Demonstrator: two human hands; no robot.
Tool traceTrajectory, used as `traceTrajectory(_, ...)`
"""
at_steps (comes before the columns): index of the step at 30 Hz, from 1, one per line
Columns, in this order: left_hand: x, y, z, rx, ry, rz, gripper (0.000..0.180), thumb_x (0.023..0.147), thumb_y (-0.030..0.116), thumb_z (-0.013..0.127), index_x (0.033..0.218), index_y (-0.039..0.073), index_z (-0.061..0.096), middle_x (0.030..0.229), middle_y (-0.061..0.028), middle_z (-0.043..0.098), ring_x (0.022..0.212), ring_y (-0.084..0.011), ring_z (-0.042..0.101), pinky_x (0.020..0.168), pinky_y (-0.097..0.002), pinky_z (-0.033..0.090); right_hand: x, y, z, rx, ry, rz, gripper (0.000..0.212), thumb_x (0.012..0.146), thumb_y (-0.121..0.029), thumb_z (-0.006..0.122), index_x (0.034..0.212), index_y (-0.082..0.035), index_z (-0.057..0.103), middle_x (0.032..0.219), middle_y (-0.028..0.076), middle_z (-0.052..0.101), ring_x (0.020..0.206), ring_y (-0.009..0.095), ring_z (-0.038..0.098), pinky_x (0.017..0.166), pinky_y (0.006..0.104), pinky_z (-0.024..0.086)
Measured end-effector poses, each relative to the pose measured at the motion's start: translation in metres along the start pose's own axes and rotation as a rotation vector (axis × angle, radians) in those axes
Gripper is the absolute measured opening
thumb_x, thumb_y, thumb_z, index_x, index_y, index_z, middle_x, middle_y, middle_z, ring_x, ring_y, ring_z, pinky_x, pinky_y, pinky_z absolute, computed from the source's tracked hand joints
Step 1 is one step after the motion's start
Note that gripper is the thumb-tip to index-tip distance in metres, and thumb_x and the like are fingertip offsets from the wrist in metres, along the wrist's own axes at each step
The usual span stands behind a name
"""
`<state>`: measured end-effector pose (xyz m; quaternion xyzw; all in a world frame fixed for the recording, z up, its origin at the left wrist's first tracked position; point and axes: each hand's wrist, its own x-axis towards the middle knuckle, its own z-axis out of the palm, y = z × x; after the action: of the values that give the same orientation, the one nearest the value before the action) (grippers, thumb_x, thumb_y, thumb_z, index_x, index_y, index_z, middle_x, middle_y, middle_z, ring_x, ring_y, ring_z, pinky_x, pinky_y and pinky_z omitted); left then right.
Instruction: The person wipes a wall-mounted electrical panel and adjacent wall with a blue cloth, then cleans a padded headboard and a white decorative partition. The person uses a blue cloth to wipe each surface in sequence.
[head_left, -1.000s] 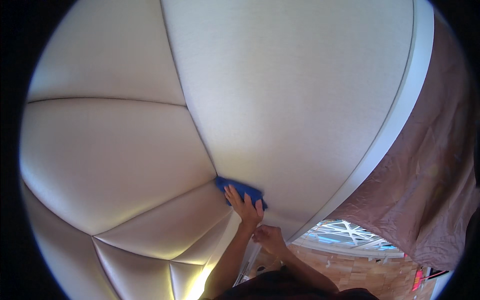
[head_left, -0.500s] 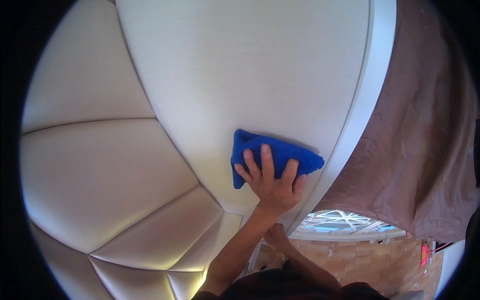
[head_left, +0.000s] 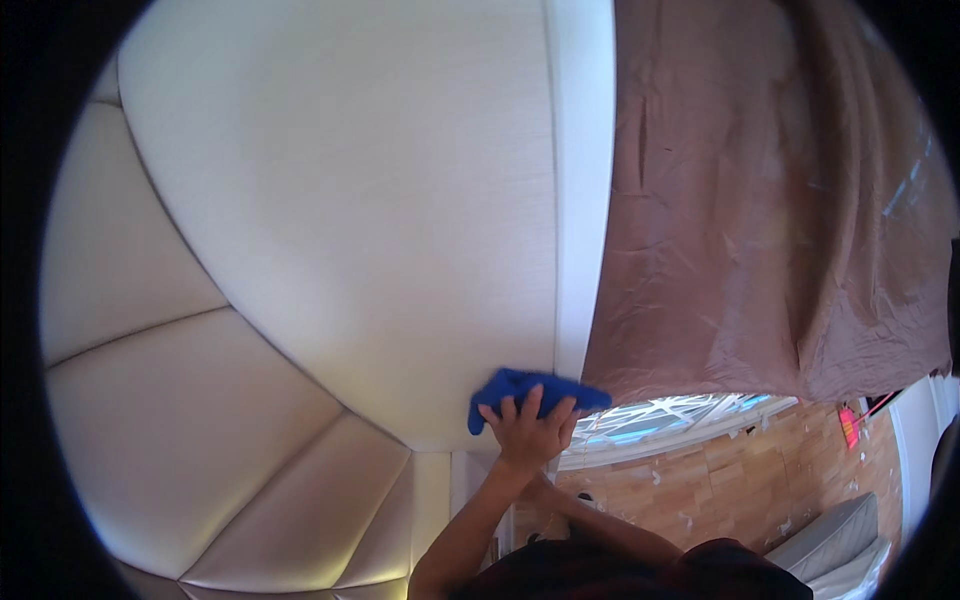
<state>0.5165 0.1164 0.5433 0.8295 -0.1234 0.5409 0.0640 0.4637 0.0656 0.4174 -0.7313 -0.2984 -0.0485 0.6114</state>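
Observation:
My left hand (head_left: 528, 428) presses a folded blue cloth (head_left: 545, 387) against the lower part of a pale, smooth panel (head_left: 380, 220), its fingers spread over the cloth. One end of the cloth reaches across the white trim strip (head_left: 582, 200) along the panel's right edge. My right forearm (head_left: 610, 528) comes in from the lower right and crosses behind my left wrist. Most of my right hand (head_left: 540, 488) is hidden there, and its fingers cannot be made out.
Beige padded panels (head_left: 200, 430) with seams line the left side. A brown sheet (head_left: 720, 220) hangs at the right. Below it are a wooden floor (head_left: 690, 470) with scattered white scraps, a grey wedge-shaped object (head_left: 830, 540) and a small red item (head_left: 849, 427).
My left hand has slid the cloth down the panel, and the cloth now overlaps the trim. My view has shifted right, showing more of the brown sheet and the floor.

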Motion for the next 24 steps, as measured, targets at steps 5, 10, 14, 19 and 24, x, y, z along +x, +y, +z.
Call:
traceTrajectory(5, 0.158, 0.015, -0.04, -0.029, 0.187, -0.04, 0.033, 0.085, 0.049, 0.073, 0.116, 0.041, 0.07, 0.153, -0.0131, 0.047, 0.145, -0.0464, 0.031, 0.114, -0.0739, 0.0, 0.008, -0.018, -0.014, -0.242, -0.338, 0.354, 0.021, 0.09, -0.012, 0.066, 0.109, -0.004, 0.071, 0.099, 0.017, 0.076, 0.095, 0.032, 0.073, 0.09, 0.0416, 0.056)
traceTrajectory(10, 0.288, 0.011, -0.092, 0.007, 0.307, 0.129, 0.052, 0.086, 0.034, 0.072, 0.136, 0.03, 0.058, 0.165, -0.0229, 0.025, 0.146, -0.055, 0.025, 0.105, -0.0791, 0.021, 0.002, -0.016, -0.031, -0.2, -0.242, 0.313, 0.02, 0.09, -0.016, 0.064, 0.103, -0.004, 0.073, 0.091, 0.015, 0.076, 0.084, 0.029, 0.075, 0.08, 0.0401, 0.058)
traceTrajectory(14, 0.33, 0.013, -0.114, 0.066, 0.384, 0.144, 0.053, 0.088, 0.031, 0.07, 0.139, 0.03, 0.056, 0.164, -0.0189, 0.029, 0.147, -0.0523, 0.027, 0.107, -0.0769, 0.023, -0.006, -0.015, -0.037, -0.199, -0.234, 0.325, 0.021, 0.09, -0.017, 0.065, 0.104, -0.004, 0.073, 0.09, 0.014, 0.076, 0.082, 0.029, 0.075, 0.077, 0.0399, 0.059)
traceTrajectory(19, 0.289, 0.008, -0.084, 0.052, 0.412, 0.153, 0.054, 0.089, 0.029, 0.068, 0.141, 0.032, 0.053, 0.164, -0.0201, 0.028, 0.147, -0.0537, 0.027, 0.106, -0.0768, 0.024, -0.008, -0.015, -0.039, -0.302, -0.168, 0.296, 0.016, 0.088, -0.014, 0.067, 0.099, -0.006, 0.075, 0.084, 0.017, 0.075, 0.083, 0.036, 0.073, 0.081, 0.0453, 0.058)
traceTrajectory(24, 0.194, 0.016, -0.055, -0.008, 0.217, 0.0, 0.047, 0.086, 0.033, 0.073, 0.13, 0.038, 0.058, 0.163, -0.024, 0.029, 0.147, -0.0567, 0.023, 0.111, -0.0774, 0.006, -0.013, -0.021, -0.048, -0.271, -0.22, 0.449, 0.017, 0.088, -0.016, 0.067, 0.099, -0.007, 0.075, 0.087, 0.019, 0.074, 0.086, 0.039, 0.072, 0.084, 0.0479, 0.056)
